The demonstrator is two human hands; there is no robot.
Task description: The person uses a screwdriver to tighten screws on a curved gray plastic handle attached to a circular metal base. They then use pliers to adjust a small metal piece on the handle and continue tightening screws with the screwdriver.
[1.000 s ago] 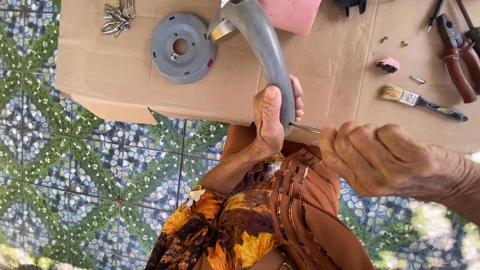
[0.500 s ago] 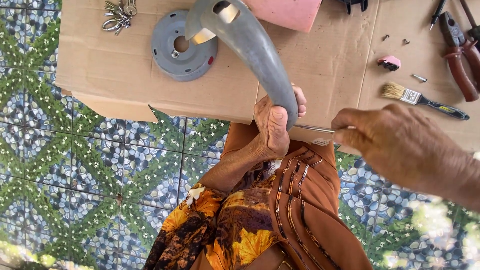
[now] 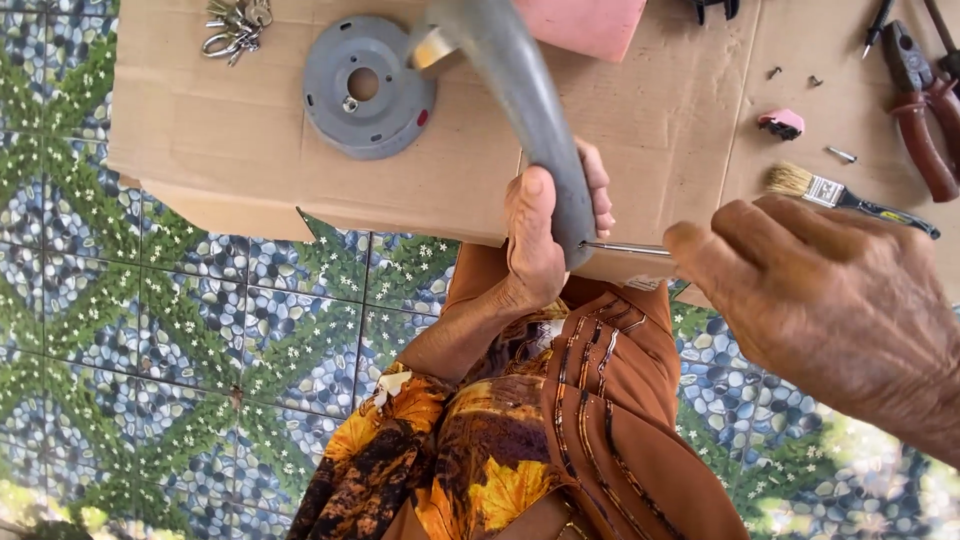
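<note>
Up close, curved grey tube (image 3: 530, 110), thin metal rod (image 3: 625, 247)

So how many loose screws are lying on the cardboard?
3: two small dark screws near the top right, one silver screw beside the paintbrush. Others may be hidden.

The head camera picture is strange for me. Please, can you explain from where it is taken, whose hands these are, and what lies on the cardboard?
The camera sits on a person's head and looks down, so both hands are that person's own. The left hand grips a curved grey tube. The right hand holds a thin metal tool with its tip at the tube's lower end. On the cardboard lie a round grey disc, a bunch of keys, a small paintbrush, red-handled pliers, a small pink piece and a few screws. Below is a tiled floor.
</note>
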